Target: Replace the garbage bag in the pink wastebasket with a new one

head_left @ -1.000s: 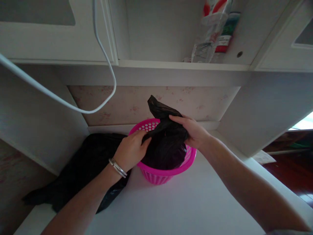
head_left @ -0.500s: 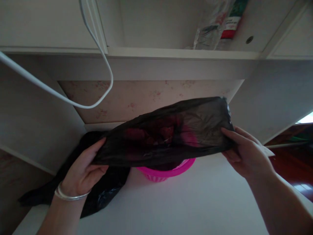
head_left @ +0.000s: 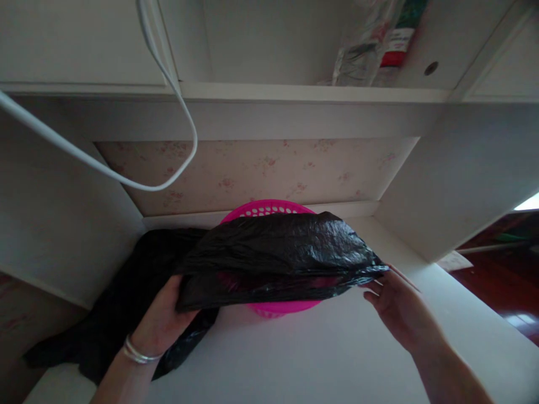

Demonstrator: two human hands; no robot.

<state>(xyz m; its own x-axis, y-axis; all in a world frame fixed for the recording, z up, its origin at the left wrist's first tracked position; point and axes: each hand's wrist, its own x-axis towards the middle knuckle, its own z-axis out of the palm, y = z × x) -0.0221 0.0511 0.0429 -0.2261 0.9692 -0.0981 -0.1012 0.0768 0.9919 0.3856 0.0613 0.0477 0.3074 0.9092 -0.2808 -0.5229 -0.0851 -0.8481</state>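
Note:
A black plastic bag is stretched sideways between my two hands, over a pink perforated plastic basket. My left hand, with silver bangles at the wrist, grips the bag's left end. At the right end, my right hand has its fingers on the gathered edge, its thumb a little apart below. Most of the basket is hidden by the bag; its back rim and lower front show. More black plastic lies crumpled on the white surface, beyond and beside my left hand.
A white cable hangs in a loop at upper left. Above is a white shelf edge, with a clear plastic package and a bottle on the shelf. White panels flank both sides of the white surface.
Both hands have lowered the stretched bag toward me, the right hand the most. The bag's opening has narrowed, and the basket's back rim now shows.

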